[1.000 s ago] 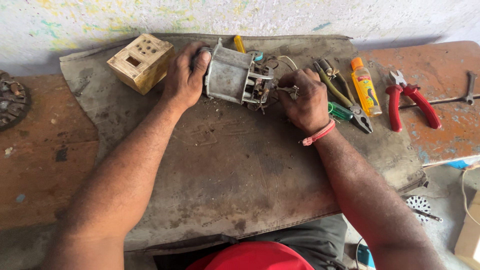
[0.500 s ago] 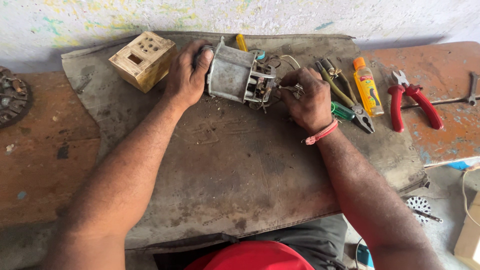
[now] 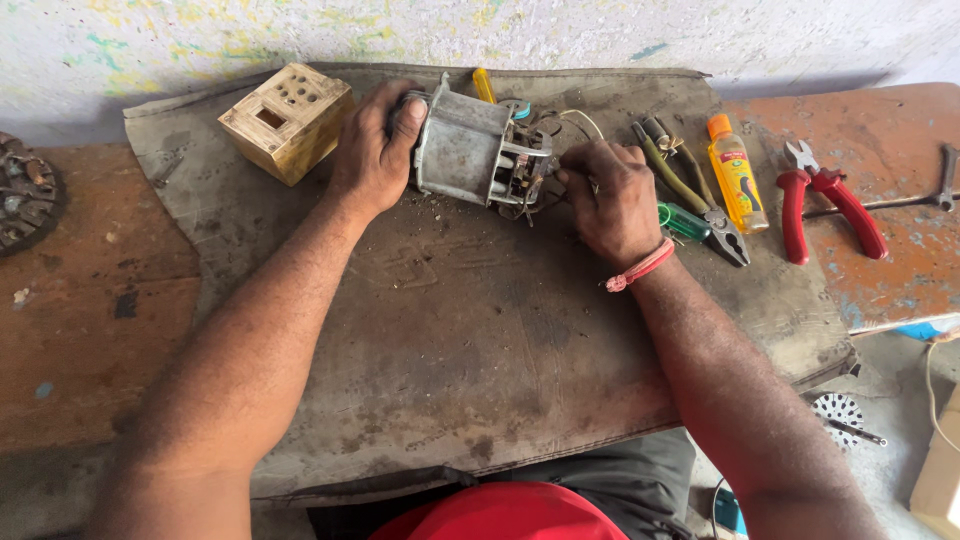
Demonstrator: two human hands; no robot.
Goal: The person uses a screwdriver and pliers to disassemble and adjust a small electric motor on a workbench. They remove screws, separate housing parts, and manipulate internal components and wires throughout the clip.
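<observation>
A grey metal motor housing (image 3: 462, 146) lies on its side on a dark worn mat (image 3: 470, 330), with wires and small parts (image 3: 520, 180) sticking out of its right end. My left hand (image 3: 372, 150) grips the housing's left end and steadies it. My right hand (image 3: 610, 200) is closed at the wire end, its fingertips pinching something among the wires; what it pinches is hidden. A red band sits on that wrist.
A wooden box with holes (image 3: 287, 120) stands left of the motor. Right of my hand lie dark pliers (image 3: 700, 195), a green-handled tool (image 3: 685, 222), an orange-capped bottle (image 3: 735, 175), red-handled pliers (image 3: 830, 200) and a spanner (image 3: 940, 180). A rusty round part (image 3: 25, 195) is at far left.
Both hands and the motor stay in nearly the same place; my right fingers have shifted slightly at the wire end.
</observation>
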